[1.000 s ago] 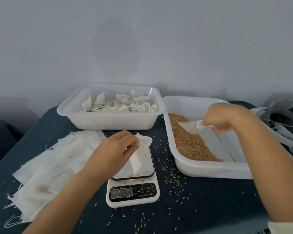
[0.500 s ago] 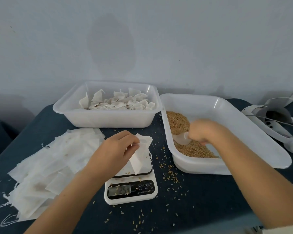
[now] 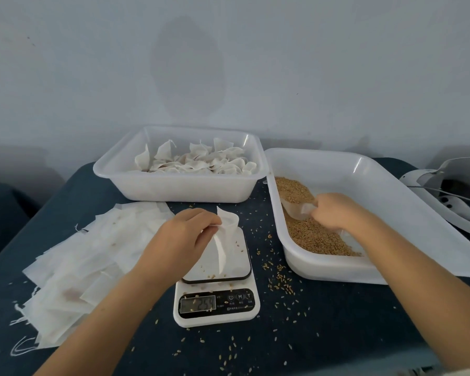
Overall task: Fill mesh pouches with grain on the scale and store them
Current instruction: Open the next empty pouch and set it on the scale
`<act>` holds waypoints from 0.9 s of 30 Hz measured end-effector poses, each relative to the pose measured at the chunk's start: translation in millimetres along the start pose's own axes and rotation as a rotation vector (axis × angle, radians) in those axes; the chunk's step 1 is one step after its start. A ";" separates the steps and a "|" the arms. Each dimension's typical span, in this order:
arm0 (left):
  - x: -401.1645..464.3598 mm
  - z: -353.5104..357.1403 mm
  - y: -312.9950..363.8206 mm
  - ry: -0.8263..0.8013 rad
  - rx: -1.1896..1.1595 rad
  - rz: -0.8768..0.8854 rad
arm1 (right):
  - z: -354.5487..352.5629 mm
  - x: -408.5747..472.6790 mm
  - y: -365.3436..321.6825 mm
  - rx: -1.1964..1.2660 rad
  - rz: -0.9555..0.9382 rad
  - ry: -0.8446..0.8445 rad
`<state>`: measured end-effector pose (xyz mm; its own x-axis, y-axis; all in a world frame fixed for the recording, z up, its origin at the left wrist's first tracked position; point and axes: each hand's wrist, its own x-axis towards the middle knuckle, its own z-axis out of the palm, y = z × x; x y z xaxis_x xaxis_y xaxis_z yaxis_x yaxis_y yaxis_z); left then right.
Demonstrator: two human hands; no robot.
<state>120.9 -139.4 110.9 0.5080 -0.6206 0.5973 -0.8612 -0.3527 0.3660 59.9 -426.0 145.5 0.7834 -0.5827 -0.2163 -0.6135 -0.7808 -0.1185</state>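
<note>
A person sits at a dark blue surface (image 3: 337, 321) with both bare arms reaching forward. The left hand (image 3: 185, 234) pinches the rim of a white mesh pouch (image 3: 224, 234) and holds it upright and open-mouthed over the plate of a small white kitchen scale (image 3: 217, 289), which sits just below and in front of that hand. The display shows digits, too blurred to read with confidence.

The right hand (image 3: 334, 211) is curled around the handle of a clear plastic scoop (image 3: 296, 210). A second ago this hand was raised above the bare far side of the white grain tray (image 3: 391, 191); it has since dropped and swung inward, and the scoop now digs into the heap of golden grain (image 3: 310, 234) at the tray's near left side. The left hand and pouch have barely moved.

By my reading, the scoop is being loaded, and the pouch waiting to the left of the right hand is not yet filled. The next move would carry grain across the tray wall to the pouch's narrow mouth, where spilling seems likely; loose kernels (image 3: 280, 280) already dot the surface between the hands.

Beyond the left hand stands a second white tub (image 3: 179, 188) of filled pouches (image 3: 196, 162). To its left lies a stack of flat empty pouches (image 3: 87, 264).
</note>
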 end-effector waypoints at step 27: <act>10.0 -13.3 -14.9 0.000 0.035 -0.112 | -6.3 -14.3 37.8 0.147 -0.179 0.282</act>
<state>139.0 -131.1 120.9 0.6008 -0.5759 0.5544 -0.7993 -0.4439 0.4051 26.1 -448.6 150.2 0.8637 -0.4951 0.0939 -0.4560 -0.8472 -0.2724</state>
